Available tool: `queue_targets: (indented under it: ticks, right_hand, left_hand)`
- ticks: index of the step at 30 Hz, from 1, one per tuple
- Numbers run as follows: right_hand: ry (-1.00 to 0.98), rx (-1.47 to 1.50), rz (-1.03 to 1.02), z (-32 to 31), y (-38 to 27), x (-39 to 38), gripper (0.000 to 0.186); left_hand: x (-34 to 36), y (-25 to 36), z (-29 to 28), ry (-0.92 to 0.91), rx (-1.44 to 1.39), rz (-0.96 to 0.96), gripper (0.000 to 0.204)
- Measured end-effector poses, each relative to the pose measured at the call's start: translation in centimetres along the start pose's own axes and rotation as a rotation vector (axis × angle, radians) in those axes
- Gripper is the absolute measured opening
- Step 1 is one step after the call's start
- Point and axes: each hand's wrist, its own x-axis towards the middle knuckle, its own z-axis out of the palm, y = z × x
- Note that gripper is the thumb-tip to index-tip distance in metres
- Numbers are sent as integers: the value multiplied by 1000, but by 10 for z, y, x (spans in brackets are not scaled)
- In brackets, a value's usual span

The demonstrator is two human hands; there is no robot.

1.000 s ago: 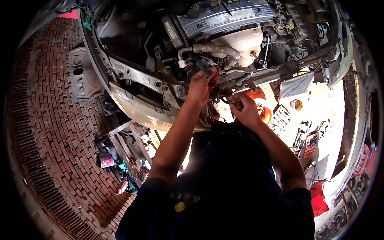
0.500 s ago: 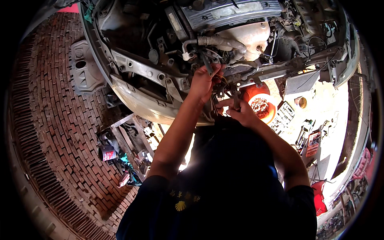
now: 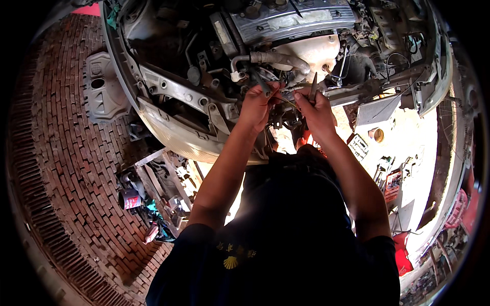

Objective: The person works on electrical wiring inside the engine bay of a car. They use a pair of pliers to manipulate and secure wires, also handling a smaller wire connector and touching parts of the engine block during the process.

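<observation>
At the open front of a car, both my hands work over the engine bay's front edge. My left hand [image 3: 255, 106] is closed in a pinch on thin wires [image 3: 290, 103], beside the end of a dark hose [image 3: 262, 84]. Just to its right, my right hand [image 3: 319, 113] is closed round a tool with a pointed metal blade [image 3: 313, 85], the tip pointing up and away from me. The thin wires run between the two hands, and the right fingers are close to them. Whether the tool is a knife or scissors I cannot make out, since its handle is hidden.
Ahead lies the engine [image 3: 301, 23], with a pale heat shield [image 3: 306, 53] and a ribbed hose [image 3: 283, 58]. The headlight [image 3: 178, 137] bulges out at left. A wooden crate [image 3: 166, 178] of parts stands lower left; a socket set [image 3: 358, 147] and a radiator [image 3: 377, 109] are at right.
My right hand has risen from below the front edge to beside my left hand, the blade now upright. The left hand keeps its pinch. My body now covers most of the orange bucket.
</observation>
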Motion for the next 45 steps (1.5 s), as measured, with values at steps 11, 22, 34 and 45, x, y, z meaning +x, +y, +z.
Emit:
queue_targets:
  ticks: [11, 22, 34, 45]
  right_hand:
    - [-58, 59, -26, 28, -16, 14, 14]
    - [-22, -49, -99, 37, -13, 19, 15]
    - [-57, -81, -79, 34, -7, 25, 17]
    - [-343, -538, -114, 14, -64, 51, 20]
  left_hand:
    - [-1, 5, 2, -19, -87, 88, 11]
    - [-3, 6, -1, -17, -124, 77, 9]
    - [-3, 9, 5, 5, -34, 156, 8]
    - [-4, 11, 2, -64, 227, 210, 12]
